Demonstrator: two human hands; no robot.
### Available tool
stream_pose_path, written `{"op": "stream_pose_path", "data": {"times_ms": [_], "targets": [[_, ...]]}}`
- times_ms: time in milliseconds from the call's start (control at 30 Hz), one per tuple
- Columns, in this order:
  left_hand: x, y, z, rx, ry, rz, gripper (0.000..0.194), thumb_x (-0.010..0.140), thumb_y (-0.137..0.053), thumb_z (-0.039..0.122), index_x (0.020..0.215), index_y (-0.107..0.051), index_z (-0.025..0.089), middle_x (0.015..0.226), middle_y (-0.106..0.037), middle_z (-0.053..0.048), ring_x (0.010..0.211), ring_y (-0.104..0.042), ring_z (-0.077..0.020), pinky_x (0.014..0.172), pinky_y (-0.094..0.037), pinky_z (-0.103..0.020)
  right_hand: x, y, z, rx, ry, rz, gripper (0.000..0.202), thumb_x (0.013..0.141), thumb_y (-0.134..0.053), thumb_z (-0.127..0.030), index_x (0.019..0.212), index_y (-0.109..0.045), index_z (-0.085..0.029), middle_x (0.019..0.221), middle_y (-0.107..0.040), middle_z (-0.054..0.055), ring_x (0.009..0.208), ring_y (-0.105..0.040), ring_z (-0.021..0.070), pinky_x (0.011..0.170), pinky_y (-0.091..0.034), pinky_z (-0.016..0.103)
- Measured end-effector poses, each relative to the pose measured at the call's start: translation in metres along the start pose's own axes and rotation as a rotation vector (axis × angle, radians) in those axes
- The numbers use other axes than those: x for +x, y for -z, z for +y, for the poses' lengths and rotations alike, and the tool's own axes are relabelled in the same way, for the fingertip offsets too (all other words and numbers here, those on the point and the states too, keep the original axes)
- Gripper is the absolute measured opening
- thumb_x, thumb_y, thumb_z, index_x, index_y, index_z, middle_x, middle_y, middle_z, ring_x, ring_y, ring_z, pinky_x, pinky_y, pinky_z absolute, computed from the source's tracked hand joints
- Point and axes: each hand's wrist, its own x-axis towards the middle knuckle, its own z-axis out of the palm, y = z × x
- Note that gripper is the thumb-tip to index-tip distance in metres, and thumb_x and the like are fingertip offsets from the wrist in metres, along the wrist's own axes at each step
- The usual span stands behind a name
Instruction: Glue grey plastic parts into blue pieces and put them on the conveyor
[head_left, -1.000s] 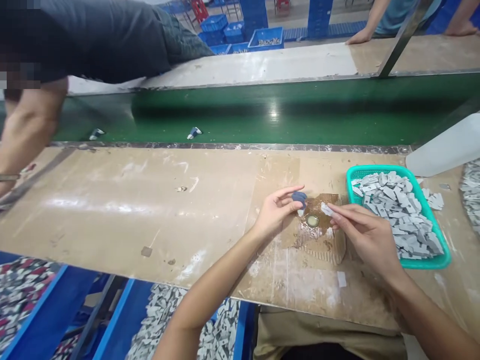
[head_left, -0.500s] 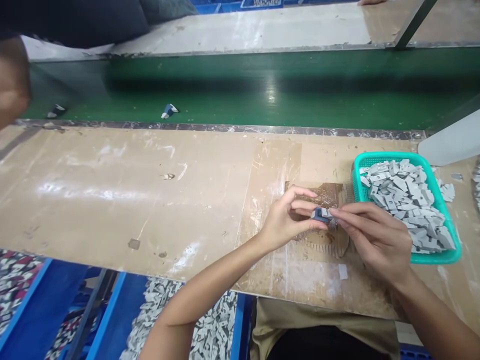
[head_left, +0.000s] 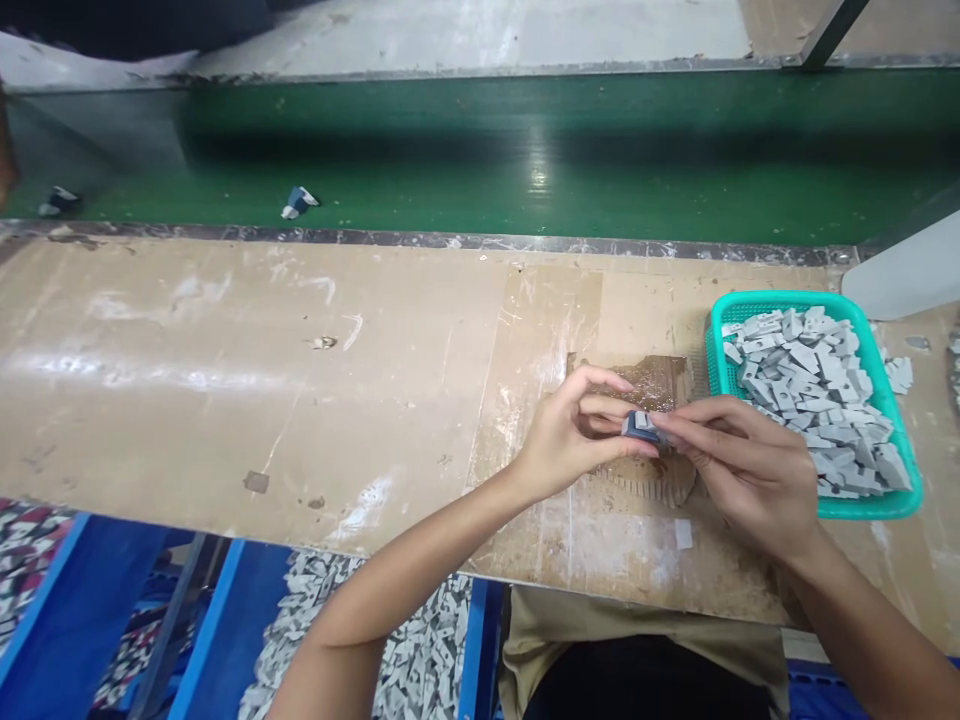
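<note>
Between thumb and fingers, my left hand (head_left: 574, 435) grips a small dark blue plastic part (head_left: 634, 427) over a brown, wet-looking patch of torn cardboard (head_left: 660, 378). My right hand (head_left: 750, 465) pinches a small light grey piece (head_left: 646, 420) that sits in the blue part's opening. Fingertips hide some of both pieces. To the right of my right hand stands a turquoise basket (head_left: 906, 470) filled with similar grey pieces (head_left: 814, 385).
Beyond the cardboard-covered table (head_left: 390, 420) runs a green conveyor belt (head_left: 450, 160) carrying two blue-and-grey parts (head_left: 300, 202). Blue bins (head_left: 217, 620) of grey pieces stand below the near edge. A white curved object (head_left: 904, 270) is at the right. Another person's dark clothing (head_left: 135, 25) shows top left.
The grey piece has moved left and sits deeper in the blue part. The parts on the belt have shifted left in view. The other person's arm has mostly left the view.
</note>
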Motion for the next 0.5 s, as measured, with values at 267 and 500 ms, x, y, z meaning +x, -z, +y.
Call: {"op": "stream_pose_path", "data": {"times_ms": [267,500], "targets": [[0.001,-0.002,0.007,0.000,0.026,0.024,0.049,0.066,-0.087,0.017,0.102,-0.055,0.026,0.084,-0.078,0.001,0.079,-0.077,-0.0177,0.076,-0.062,-0.031,0.002,-0.001,-0.002,0.082,-0.073,0.001,0.041,0.090,-0.060,-0.005,0.118,-0.075,-0.032,0.093,-0.071,0.004,0.078,-0.069,0.0142,0.061,-0.058,0.025],[-0.005,-0.003,0.009,0.078,-0.010,0.023,0.043,0.071,-0.086,0.023,0.101,-0.054,0.027,0.088,-0.079,-0.001,0.083,-0.077,-0.0198,0.079,-0.063,-0.034,0.002,-0.003,-0.002,0.087,-0.061,-0.015,0.044,0.089,-0.060,-0.003,0.119,-0.075,-0.032,0.095,-0.071,0.004,0.079,-0.069,0.0143,0.063,-0.058,0.025]]}}
